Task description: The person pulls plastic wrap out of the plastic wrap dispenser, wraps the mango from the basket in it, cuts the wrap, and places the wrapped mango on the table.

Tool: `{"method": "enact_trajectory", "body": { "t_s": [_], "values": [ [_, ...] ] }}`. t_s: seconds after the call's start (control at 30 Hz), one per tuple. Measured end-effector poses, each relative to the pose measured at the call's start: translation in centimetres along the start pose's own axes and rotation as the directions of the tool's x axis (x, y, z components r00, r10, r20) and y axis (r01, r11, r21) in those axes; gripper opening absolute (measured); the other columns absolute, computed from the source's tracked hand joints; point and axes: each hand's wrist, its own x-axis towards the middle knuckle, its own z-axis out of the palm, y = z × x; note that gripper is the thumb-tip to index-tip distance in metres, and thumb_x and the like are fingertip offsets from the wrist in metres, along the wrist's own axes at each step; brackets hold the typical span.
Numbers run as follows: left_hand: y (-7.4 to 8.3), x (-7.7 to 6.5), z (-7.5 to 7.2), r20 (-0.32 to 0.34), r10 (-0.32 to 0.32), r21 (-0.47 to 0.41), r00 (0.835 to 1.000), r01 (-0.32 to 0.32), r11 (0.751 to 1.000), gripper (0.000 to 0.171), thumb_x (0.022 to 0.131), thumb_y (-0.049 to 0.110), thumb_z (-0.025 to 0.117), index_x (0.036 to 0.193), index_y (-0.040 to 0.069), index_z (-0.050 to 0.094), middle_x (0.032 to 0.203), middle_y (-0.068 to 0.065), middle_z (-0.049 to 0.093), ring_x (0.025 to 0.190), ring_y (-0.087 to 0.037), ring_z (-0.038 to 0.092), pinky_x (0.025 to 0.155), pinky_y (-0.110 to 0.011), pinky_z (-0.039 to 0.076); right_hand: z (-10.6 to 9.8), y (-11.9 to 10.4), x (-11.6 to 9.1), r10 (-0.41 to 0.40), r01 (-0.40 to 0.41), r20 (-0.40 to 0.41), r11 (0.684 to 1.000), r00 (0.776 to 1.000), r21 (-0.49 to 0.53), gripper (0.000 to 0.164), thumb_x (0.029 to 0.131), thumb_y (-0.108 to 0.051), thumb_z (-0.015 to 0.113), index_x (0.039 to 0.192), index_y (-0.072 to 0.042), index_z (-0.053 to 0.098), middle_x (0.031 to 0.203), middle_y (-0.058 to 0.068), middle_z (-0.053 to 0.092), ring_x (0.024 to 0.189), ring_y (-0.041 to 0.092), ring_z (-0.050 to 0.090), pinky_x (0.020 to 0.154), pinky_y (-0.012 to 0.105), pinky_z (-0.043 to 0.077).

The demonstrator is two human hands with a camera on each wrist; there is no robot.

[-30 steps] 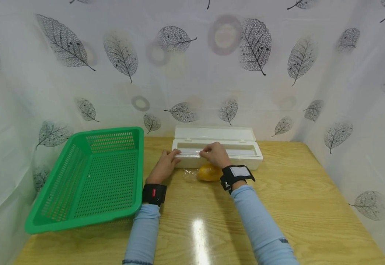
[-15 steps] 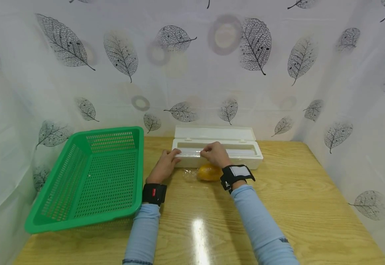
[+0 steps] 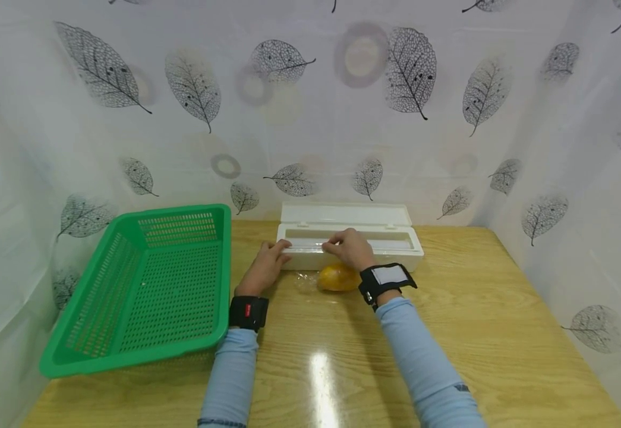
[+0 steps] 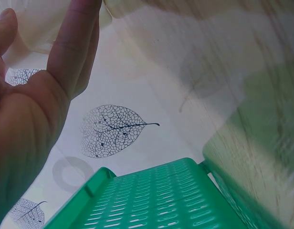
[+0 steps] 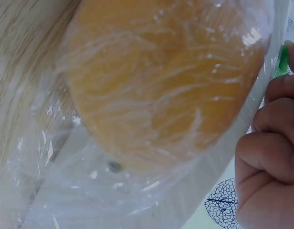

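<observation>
A white cling film box (image 3: 337,260) stands at the back of the table with its lid (image 3: 344,214) raised. My left hand (image 3: 262,268) lies at its left end, fingertips on the front rim; in the left wrist view its fingers look fairly straight. At the middle of the rim, my right hand (image 3: 352,249) has curled fingers and pinches a small green slider (image 5: 282,61), seen only partly in the right wrist view. Under that hand, in front of the box, lies a mango (image 3: 336,277) wrapped in clear, wrinkled film (image 5: 132,191).
On the left of the wooden table (image 3: 310,333) stands a green plastic basket (image 3: 224,279) with slotted walls, close beside my left forearm. A white curtain (image 3: 321,137) printed with leaves hangs behind and along both sides.
The right wrist has shifted slightly to the right, with its fingers still at the box's rim. The head view has moved a little. Left hand, box and mango stay in place.
</observation>
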Motion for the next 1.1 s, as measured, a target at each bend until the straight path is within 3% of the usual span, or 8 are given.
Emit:
{"method": "enact_trajectory", "body": {
  "t_s": [0.57, 1.1],
  "values": [
    [0.18, -0.12, -0.17, 0.0, -0.007, 0.008, 1.0, 0.007, 1.0, 0.03, 0.104, 0.022, 0.052, 0.132, 0.014, 0.052, 0.121, -0.025, 0.046, 0.107, -0.039, 0.058, 0.092, -0.053, 0.05, 0.09, 0.6, 0.06, -0.045, 0.046, -0.035, 0.998, 0.998, 0.034, 0.025, 0.093, -0.028, 0.069, 0.099, -0.005, 0.078, 0.106, 0.013, 0.074, 0.1, 0.03, 0.067, 0.085, 0.044, 0.054],
    [0.3, -0.14, -0.2, -0.01, 0.003, 0.002, 1.0, -0.003, 1.0, 0.028, 0.103, 0.022, 0.052, 0.13, 0.014, 0.053, 0.12, -0.025, 0.046, 0.108, -0.04, 0.057, 0.093, -0.053, 0.049, 0.07, 0.78, 0.07, -0.005, 0.007, -0.022, 0.998, 1.0, 0.068, 0.025, 0.093, -0.026, 0.07, 0.098, -0.003, 0.077, 0.104, 0.015, 0.073, 0.099, 0.031, 0.066, 0.085, 0.044, 0.054]
  ]
}}
